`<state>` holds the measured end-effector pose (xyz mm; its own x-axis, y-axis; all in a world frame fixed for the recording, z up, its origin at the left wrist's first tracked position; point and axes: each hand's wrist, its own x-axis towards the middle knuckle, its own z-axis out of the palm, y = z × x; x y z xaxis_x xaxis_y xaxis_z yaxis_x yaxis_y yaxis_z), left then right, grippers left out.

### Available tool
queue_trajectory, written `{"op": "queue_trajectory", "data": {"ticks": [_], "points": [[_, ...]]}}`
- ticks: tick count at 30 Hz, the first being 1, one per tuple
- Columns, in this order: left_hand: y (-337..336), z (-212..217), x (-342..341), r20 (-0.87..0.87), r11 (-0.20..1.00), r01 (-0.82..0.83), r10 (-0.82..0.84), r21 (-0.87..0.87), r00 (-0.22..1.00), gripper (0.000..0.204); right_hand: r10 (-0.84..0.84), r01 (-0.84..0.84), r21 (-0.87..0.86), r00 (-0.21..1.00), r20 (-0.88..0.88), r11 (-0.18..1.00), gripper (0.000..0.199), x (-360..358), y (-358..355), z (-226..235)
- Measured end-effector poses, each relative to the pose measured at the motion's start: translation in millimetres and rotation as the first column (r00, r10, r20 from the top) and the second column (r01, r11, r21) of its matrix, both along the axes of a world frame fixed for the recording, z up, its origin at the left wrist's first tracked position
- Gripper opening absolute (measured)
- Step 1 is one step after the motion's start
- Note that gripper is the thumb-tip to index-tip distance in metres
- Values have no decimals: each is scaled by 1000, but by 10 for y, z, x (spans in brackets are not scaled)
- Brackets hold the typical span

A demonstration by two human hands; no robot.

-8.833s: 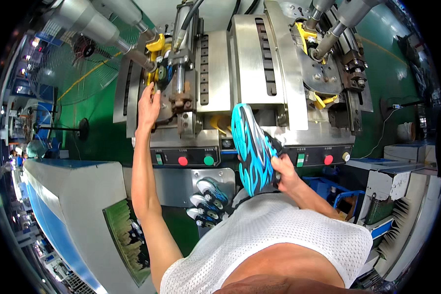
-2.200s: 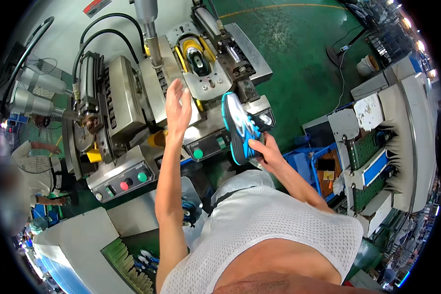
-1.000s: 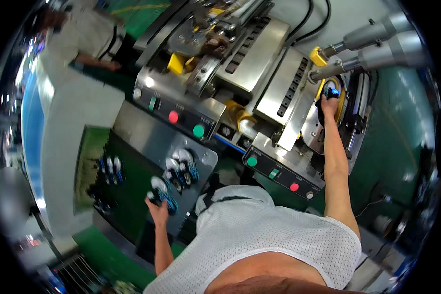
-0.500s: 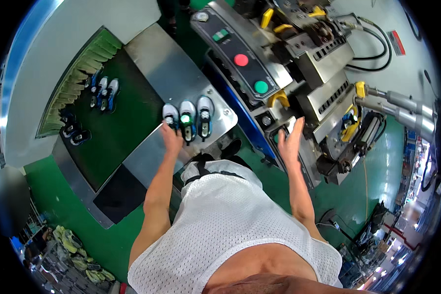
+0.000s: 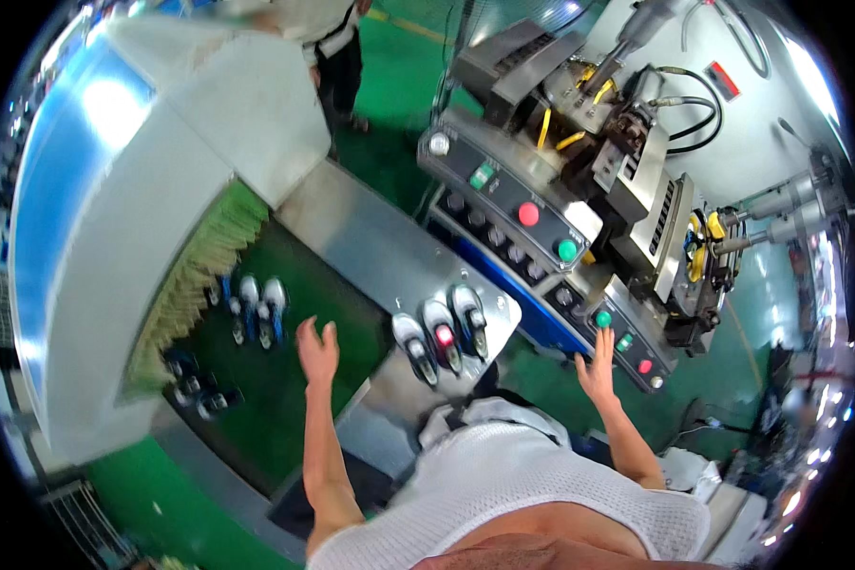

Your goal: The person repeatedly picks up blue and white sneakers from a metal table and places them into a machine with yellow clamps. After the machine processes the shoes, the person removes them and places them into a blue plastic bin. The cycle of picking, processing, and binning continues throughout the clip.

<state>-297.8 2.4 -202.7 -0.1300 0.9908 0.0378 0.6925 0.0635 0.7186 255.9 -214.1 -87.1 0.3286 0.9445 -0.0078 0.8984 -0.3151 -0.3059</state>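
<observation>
My left hand (image 5: 318,351) is empty, its fingers spread above the dark green conveyor belt (image 5: 342,285). It is nearest to a pair of grey, black and blue shoe uppers (image 5: 273,302) lying on the belt. My right hand (image 5: 598,372) has its fingers stretched out at a round green button (image 5: 603,320) on the machine's lower control panel; whether the fingertips press it cannot be told. Between my hands, three shoe uppers (image 5: 410,334) stand side by side on the metal ledge (image 5: 375,399). The middle upper (image 5: 436,313) shows a red glowing spot.
Green strip curtain (image 5: 199,261) hangs over the belt's tunnel opening, with more shoe pieces (image 5: 220,403) near it. An upper control panel (image 5: 503,195) with red and green buttons and a clamping machine (image 5: 646,218) stand right. Another person (image 5: 337,57) stands at the far side.
My left hand has left the shoe uppers on the ledge and moved left over the belt. The middle upper's glowing spot went from green to red. The view has shifted, and another person appears.
</observation>
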Motion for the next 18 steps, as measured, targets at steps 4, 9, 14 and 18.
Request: {"op": "queue_trajectory", "data": {"ticks": [4,9,14,18], "points": [[718,-200,-885,-307,961,-274,247,-47,919,50,-105,103,-191,995,-1,976,79,35,-630,-597],[816,-782,-957,-508,948,-188,34,-255,861,46,-367,314,-420,929,-49,852,77,75,-1047,-909],[620,-948,-897,-482,942,-146,-19,-303,876,41,-426,338,-432,896,-123,836,71,-50,-971,-1003],[172,-796,-583,-470,936,-12,-166,-353,867,46,-427,287,-444,867,-257,849,68,-212,-979,-1107]]}}
